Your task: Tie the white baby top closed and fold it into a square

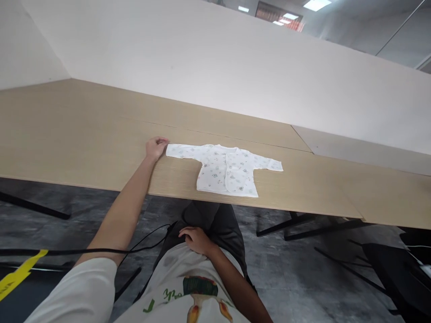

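A white long-sleeved baby shirt point(215, 170) with small printed figures lies flat on the table, its front upward and both sleeves spread sideways. At the cuff of the sleeve on the left side is my left hand point(156, 148). Its fingers are drawn together, with the tips at the cuff's upper corner. Away from the shirt, my right hand point(195, 240) rests at my waist below the table edge. Its fingers lie loosely outstretched and hold nothing that I can see.
The long wooden table point(84, 134) runs across the view, backed by a white partition point(202, 67). A black cable point(101, 251) crosses by my left arm, with a yellow tag point(23, 273). A black chair point(387, 269) stands at the lower right.
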`<state>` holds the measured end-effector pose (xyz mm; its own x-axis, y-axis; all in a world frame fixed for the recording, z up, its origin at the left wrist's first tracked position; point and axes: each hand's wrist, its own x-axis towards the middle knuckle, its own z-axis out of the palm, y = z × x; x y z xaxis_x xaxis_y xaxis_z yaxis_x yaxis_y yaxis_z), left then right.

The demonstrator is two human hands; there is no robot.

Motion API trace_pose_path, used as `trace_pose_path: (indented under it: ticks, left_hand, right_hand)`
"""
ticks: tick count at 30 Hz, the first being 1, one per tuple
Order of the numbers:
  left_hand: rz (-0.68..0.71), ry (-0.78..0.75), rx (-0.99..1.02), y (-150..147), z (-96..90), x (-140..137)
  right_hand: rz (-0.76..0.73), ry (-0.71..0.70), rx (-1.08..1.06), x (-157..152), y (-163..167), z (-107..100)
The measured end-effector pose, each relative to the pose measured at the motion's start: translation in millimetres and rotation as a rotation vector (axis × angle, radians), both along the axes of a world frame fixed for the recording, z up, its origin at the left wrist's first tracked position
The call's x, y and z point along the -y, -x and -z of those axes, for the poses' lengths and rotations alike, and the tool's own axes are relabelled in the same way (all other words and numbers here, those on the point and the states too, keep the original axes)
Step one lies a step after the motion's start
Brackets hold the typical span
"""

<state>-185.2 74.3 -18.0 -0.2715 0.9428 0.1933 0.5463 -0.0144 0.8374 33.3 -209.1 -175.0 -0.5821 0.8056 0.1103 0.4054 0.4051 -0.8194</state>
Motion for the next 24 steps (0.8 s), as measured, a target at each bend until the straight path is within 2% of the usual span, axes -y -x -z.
trace_pose_path:
  ticks: [5,12,15,18,21,24]
  left_hand:
    - [-0.014,0.066,0.002,-8.0,-13.3,12.5]
    - [0.009,0.057,-0.013,-7.7,-12.6,12.0]
    - [0.025,0.057,0.001,-7.3,-13.1,12.8]
    - [0.029,0.047,0.009,-7.3,-13.8,13.6]
    - [0.004,0.057,0.01,-6.9,-12.9,12.5]
    - [0.0,0.053,0.017,-5.2,-9.7,9.5]
  right_hand:
    - [-0.007,0.06,0.055,1.1,-2.0,-13.6]
    - [0.007,0.081,0.05,1.5,-1.2,-16.2]
    - [0.014,0.1,0.028,3.2,-2.8,-29.3]
    - [0.055,0.072,-0.11,9.2,-11.0,-67.2]
    - [0.098,0.001,-0.294,20.7,-26.9,-129.0]
    - [0.056,-0.026,-0.479,35.3,-44.9,-194.8]
